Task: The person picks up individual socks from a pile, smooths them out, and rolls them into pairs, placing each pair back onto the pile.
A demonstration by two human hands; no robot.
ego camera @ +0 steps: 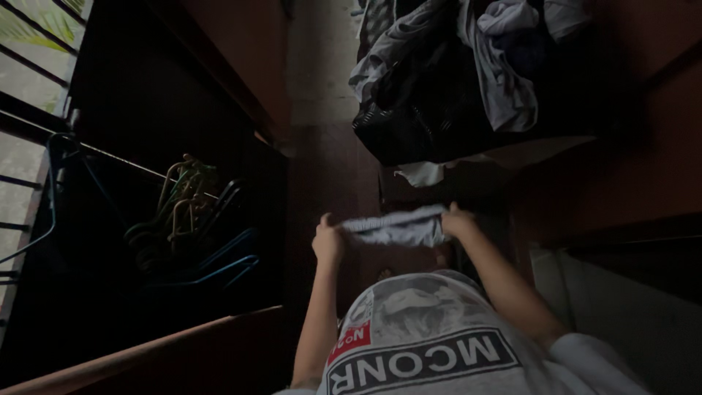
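Pale grey cloth (398,227), bunched, stretched btwn left hand (329,241) & right hand (457,222), fingers clenched.

Very dim; daylight from upper left; deep shadows; edges distorted.

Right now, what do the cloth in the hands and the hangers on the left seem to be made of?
Cloth: soft light-grey fabric, matte; it sags and creases between the left hand and right hand. Hangers: thin bent rods, probably coated wire or plastic; too dark to tell.
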